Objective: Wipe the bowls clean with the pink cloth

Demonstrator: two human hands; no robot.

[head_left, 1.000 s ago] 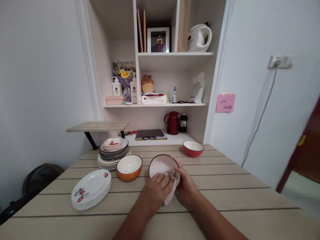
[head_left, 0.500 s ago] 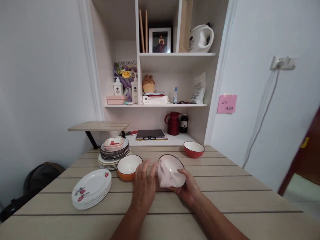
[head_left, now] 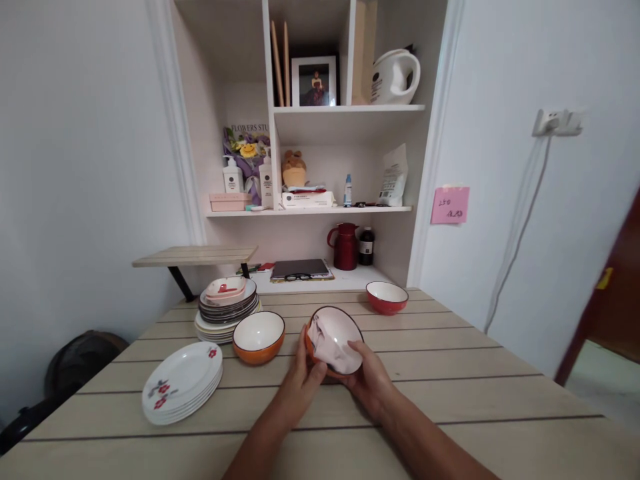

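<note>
Between my hands is an orange bowl point(head_left: 349, 327) with a white inside and dark rim, tilted toward me above the table. A pale pink cloth point(head_left: 331, 345) lies crumpled in its left half and hangs over the near rim. My left hand point(head_left: 300, 381) grips the bowl's left side, thumb on the near rim by the cloth and fingers around the outer wall. On the right, my right hand point(head_left: 373, 381) holds the bowl with the thumb over the rim; its other fingers are mostly hidden underneath. Another orange bowl point(head_left: 259, 337) stands upright to the left.
White flowered plates point(head_left: 183, 377) are stacked at the front left. Behind them is a taller pile of plates and small dishes point(head_left: 227, 303). A red bowl point(head_left: 387, 298) stands at the back right. A raised wooden shelf point(head_left: 195, 256) overhangs the table's back left; a red jug point(head_left: 345, 247) stands behind.
My left hand has gone from hovering over the bowl's left side to gripping it. The cloth now lies more inside the bowl, which has shifted slightly left.
</note>
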